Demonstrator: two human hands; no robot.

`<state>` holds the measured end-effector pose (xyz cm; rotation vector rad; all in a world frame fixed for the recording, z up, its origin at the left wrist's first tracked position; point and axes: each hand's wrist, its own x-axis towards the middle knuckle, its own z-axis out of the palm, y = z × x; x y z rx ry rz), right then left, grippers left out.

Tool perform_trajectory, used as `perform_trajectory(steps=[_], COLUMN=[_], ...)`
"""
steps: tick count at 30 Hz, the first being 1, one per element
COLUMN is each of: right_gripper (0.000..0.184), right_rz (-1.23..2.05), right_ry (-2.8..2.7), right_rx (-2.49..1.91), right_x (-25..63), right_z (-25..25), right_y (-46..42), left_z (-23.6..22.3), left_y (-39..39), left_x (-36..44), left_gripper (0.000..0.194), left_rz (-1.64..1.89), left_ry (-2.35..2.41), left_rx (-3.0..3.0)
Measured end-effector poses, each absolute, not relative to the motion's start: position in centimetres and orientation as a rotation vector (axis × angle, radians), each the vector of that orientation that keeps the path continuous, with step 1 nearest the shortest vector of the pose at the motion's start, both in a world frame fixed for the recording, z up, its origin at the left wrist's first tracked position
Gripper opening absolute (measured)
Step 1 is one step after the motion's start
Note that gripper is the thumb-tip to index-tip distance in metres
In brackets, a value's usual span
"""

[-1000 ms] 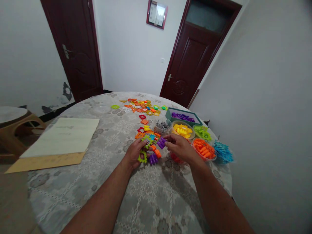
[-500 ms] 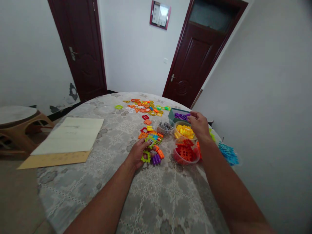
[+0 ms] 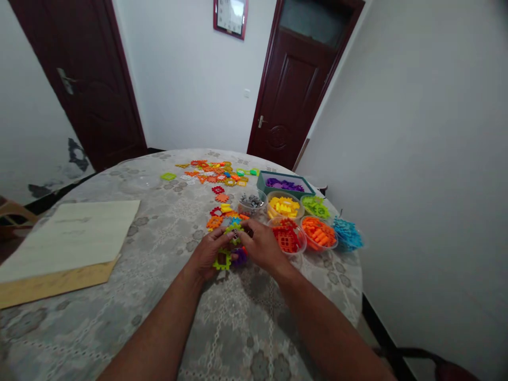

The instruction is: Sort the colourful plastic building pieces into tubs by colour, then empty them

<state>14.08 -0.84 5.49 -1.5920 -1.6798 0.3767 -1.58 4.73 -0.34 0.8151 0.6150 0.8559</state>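
A many-coloured assembly of plastic interlocking blocks point(image 3: 232, 233) rests on the round table point(image 3: 238, 317). My left hand point(image 3: 207, 253) grips its left side, fingers curled round green pieces. My right hand point(image 3: 262, 246) is closed on its right side, over purple and orange parts. Both hands meet at the assembly; what the right fingertips pinch is hidden.
Right of the hands stand tubs of red point(image 3: 286, 236), orange point(image 3: 318, 233), yellow point(image 3: 283, 206), green point(image 3: 315, 206) and grey point(image 3: 251, 201) pieces, a teal box of purple pieces point(image 3: 284, 184) and a blue pile point(image 3: 346, 233). Loose pieces point(image 3: 214, 172) lie farther back. Paper on cardboard point(image 3: 67, 233) lies left.
My right hand went out to the purple box, then came back onto the assembly. My left hand stayed on it. The camera view shifted right and down.
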Motion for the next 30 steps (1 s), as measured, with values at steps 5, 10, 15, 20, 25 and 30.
perform_trajectory(steps=[5,10,15,20,25,30], right_gripper=[0.026,0.033,0.037,0.038,0.047,0.045], right_rz=[0.322,-0.003,-0.32,-0.29,-0.302,-0.406], right_ry=[-1.611,-1.474,-1.387,-1.401,-1.385,-1.395], right_rx=[-1.56,-1.717,-2.152,-2.434,-2.506,-2.427], right_x=[17.0,25.1,35.2,40.0,40.5,38.0], right_z=[7.5,10.2,11.4,10.5,9.1,9.6], right_y=[-2.1,-1.5,0.7,1.4,0.5,-0.8], left_z=[-0.3,0.0,0.2,-0.3,-0.8,-0.7], left_y=[5.0,5.4,5.6,6.1,6.5,6.5], left_x=[-1.6,-1.6,-1.5,-1.6,-1.7,-1.6], left_gripper=[0.029,0.017,0.007,0.008,0.008,0.007], left_rz=[0.894,1.029,1.079,1.107,1.104,1.108], left_ry=[0.687,0.758,0.821,0.832,0.809,0.809], left_rx=[0.752,0.629,0.575,0.544,0.532,0.5])
